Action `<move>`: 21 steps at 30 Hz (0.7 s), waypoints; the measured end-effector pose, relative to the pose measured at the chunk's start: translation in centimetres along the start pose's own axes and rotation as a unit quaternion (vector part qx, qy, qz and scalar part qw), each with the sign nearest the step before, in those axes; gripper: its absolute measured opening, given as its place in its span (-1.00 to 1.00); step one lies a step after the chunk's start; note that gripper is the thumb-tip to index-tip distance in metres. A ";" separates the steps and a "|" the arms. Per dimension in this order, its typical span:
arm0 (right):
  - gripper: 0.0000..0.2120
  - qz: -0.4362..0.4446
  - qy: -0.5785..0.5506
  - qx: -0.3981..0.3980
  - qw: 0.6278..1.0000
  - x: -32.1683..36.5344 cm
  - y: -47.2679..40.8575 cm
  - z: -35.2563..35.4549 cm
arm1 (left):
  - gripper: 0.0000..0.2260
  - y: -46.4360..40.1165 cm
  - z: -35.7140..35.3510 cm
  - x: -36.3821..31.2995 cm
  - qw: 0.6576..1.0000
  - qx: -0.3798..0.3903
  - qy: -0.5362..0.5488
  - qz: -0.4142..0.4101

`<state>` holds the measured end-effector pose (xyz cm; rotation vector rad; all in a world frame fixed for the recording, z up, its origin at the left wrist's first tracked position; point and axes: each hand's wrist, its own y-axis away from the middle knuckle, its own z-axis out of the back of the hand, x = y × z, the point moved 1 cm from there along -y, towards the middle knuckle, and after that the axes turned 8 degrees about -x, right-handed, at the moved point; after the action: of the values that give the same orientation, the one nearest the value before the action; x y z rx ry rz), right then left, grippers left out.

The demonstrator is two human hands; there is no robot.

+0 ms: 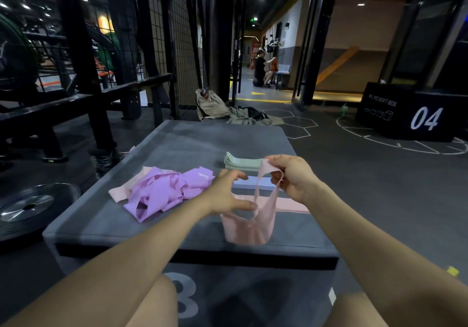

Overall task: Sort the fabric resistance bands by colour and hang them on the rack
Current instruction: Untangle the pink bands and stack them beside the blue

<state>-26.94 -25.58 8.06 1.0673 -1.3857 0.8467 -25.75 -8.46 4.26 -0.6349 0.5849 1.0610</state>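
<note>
Right hand (291,177) pinches the pink band (249,228) by its top edge, letting the loop hang open above the worktop (177,144). Left hand (229,195) is spread, fingers at the loop, probably to flatten it for the pink pile (291,205). Purple tangle (164,192) unsorted.

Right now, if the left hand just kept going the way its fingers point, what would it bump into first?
Most likely the pink band that the right hand holds up: the left hand has its fingers spread toward the band's hanging strip, already close or touching. Depth is unclear from this single view.
</note>
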 end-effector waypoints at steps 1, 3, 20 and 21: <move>-0.80 0.002 0.005 0.009 1.000 0.1 0.2 -0.4 | -0.38 0.0 -0.6 -0.4 1.000 -0.004 -0.008 -0.012; -0.81 0.009 0.006 0.024 1.000 0.3 0.4 -0.7 | -0.45 -0.3 -1.5 -0.8 1.000 -0.025 0.004 -0.008; -0.86 0.063 0.282 0.147 0.946 -1.6 0.5 1.4 | -0.85 -2.7 4.2 -0.9 0.946 -0.241 0.210 0.044; -0.85 0.090 0.278 0.129 0.947 -1.0 0.7 1.0 | -0.85 -2.6 4.5 -1.3 0.948 -0.226 0.220 0.026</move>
<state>-27.96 -26.18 7.05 0.8074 -0.9143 1.3737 -23.27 -6.89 8.75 -1.2874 0.7521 1.1188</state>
